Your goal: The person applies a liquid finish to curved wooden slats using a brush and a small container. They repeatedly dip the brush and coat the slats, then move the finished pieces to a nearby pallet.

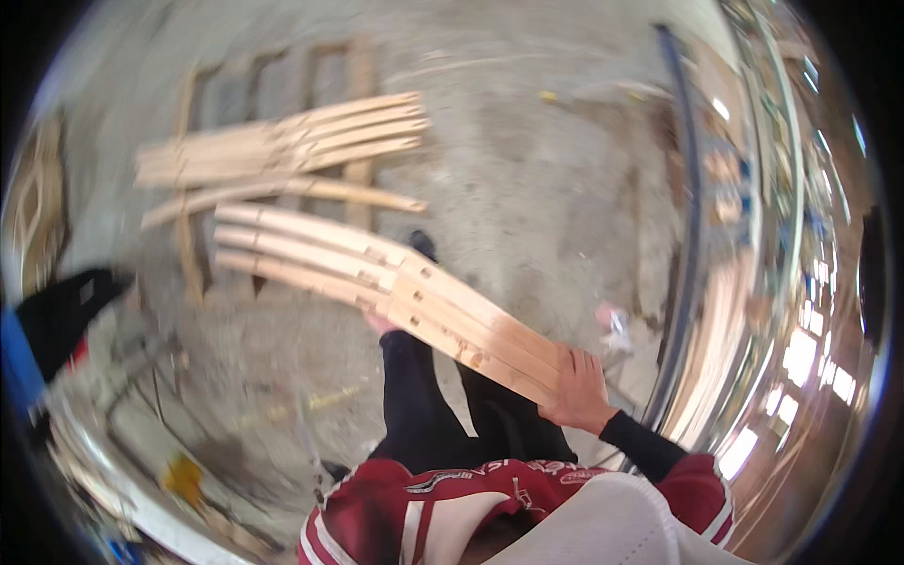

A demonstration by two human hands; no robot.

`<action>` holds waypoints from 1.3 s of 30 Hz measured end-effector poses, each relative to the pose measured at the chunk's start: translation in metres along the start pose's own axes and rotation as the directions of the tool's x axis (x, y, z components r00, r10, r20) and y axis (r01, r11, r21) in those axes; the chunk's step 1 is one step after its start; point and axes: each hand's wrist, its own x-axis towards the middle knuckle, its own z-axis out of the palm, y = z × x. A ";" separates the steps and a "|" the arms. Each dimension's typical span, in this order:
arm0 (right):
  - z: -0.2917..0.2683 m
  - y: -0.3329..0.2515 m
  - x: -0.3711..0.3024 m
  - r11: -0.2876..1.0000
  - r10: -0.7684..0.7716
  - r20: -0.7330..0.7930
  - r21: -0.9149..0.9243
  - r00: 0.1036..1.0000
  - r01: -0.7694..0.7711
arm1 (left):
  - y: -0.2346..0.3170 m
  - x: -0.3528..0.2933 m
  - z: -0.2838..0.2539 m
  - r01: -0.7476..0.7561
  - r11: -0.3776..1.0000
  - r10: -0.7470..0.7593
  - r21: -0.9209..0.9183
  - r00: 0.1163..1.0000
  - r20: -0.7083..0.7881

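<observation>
I hold a bundle of three pale curved wooden pieces (471, 325) side by side in front of me. They look like chair legs, with small slots and holes cut in them. My right hand (579, 394) wraps round their near right end. My left hand (379, 318) grips the bundle from beneath near its middle, and most of its fingers are hidden under the wood. The far left ends of the pieces fan slightly apart. Just beyond lies a stack of similar curved wooden pieces (353, 127), with one loose curved piece (358, 193) at its near side.
The stack rests across a wooden pallet frame (362, 66) on the concrete floor (527, 169). Along the right runs a dark rail (692, 188), with long boards (711, 344) beside it. A dark shape with a blue part (21, 358) stands at the left edge.
</observation>
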 end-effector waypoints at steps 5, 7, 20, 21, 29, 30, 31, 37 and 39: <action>0.022 0.023 -0.147 0.990 0.139 -0.098 0.052 0.985 -0.135 | -0.044 -0.097 0.001 0.262 0.936 -0.281 0.234 0.958 0.051; 0.041 0.040 -0.204 0.979 0.179 -0.157 0.125 0.971 -0.160 | -0.055 -0.132 -0.001 0.288 0.903 -0.331 0.318 0.939 0.090; 0.273 0.082 -0.422 0.784 0.535 -0.418 0.569 0.735 -0.247 | -0.182 -0.293 0.057 0.218 0.592 -0.580 0.776 0.784 0.222; 0.291 0.088 -0.437 0.769 0.564 -0.428 0.584 0.706 -0.260 | -0.197 -0.302 0.053 0.175 0.562 -0.607 0.808 0.751 0.259; 0.387 0.118 -0.559 0.591 0.796 -0.469 0.737 0.382 -0.327 | -0.384 -0.392 0.028 0.196 0.321 -0.834 0.926 0.522 0.179; 0.395 0.118 -0.566 0.569 0.818 -0.474 0.749 0.326 -0.338 | -0.403 -0.400 0.028 0.173 0.297 -0.854 0.939 0.489 0.180; 0.404 0.117 -0.569 0.546 0.837 -0.478 0.761 0.267 -0.350 | -0.418 -0.407 0.032 0.178 0.266 -0.874 0.947 0.460 0.159; 0.435 0.091 -0.545 0.334 0.935 -0.354 0.887 -0.006 -0.318 | -0.507 -0.458 0.053 0.259 0.042 -0.952 0.965 0.304 -0.040; 0.435 0.084 -0.525 0.264 0.952 -0.298 0.918 -0.076 -0.295 | -0.531 -0.466 0.060 0.235 -0.020 -0.970 0.972 0.231 -0.075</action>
